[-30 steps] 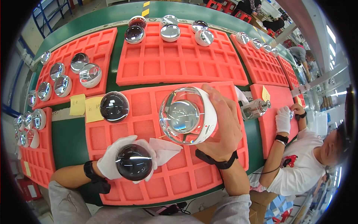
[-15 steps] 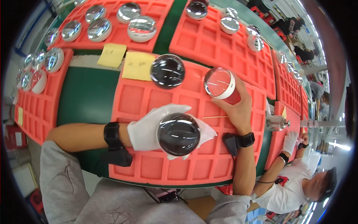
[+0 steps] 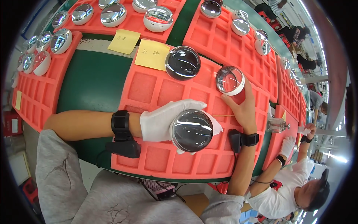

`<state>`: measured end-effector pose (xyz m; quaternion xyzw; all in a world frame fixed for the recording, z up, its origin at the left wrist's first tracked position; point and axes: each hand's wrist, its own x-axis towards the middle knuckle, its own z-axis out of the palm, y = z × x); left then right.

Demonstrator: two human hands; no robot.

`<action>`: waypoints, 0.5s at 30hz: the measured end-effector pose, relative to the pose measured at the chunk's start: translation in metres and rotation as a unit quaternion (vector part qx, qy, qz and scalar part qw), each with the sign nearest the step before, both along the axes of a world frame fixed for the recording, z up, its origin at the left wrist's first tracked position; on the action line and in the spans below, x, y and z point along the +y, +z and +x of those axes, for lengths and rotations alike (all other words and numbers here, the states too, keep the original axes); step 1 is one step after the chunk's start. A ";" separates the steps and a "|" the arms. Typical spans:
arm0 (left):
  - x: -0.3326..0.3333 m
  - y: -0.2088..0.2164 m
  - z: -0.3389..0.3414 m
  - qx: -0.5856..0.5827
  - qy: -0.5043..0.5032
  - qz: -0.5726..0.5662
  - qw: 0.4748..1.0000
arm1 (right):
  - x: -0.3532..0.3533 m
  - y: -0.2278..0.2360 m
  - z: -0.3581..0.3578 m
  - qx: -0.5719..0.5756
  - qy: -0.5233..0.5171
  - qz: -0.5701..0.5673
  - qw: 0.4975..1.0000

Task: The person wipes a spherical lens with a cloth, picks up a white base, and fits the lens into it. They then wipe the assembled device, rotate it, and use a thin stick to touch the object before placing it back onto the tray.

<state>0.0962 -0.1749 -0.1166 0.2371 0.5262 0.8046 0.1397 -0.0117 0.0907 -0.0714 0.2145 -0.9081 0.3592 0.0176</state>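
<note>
The gloved left hand (image 3: 158, 121) cups a dark ball (image 3: 192, 130) over the near part of the red tray (image 3: 156, 160). The bare right hand (image 3: 244, 112) grasps a clear ball (image 3: 228, 80) by its white base (image 3: 237, 89), at the tray's far right. A second dark ball (image 3: 182, 62) sits left of that, beside a yellow note (image 3: 151, 54); a bottle (image 3: 276, 125) is farther right.

Looks like a factory assembly workshop from my end: long green bench (image 3: 91, 84), red foam trays (image 3: 143, 83) of shiny globes (image 3: 182, 62). I see a co-worker (image 3: 281, 192) alongside, more people (image 3: 308, 62) further down
</note>
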 end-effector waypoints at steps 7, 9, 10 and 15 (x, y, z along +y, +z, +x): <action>0.015 -0.005 -0.006 0.068 0.007 0.010 0.998 | -0.004 0.011 0.011 0.025 0.030 -0.005 0.999; 0.014 0.002 -0.007 -0.022 -0.057 0.050 0.997 | -0.003 0.024 0.019 0.075 -0.008 -0.065 0.995; 0.013 0.004 -0.006 -0.021 -0.083 0.055 0.995 | -0.011 0.032 0.021 0.072 0.007 -0.060 0.996; 0.003 0.025 -0.005 -0.254 -0.284 0.112 0.918 | -0.094 0.058 0.039 0.042 0.122 0.060 0.990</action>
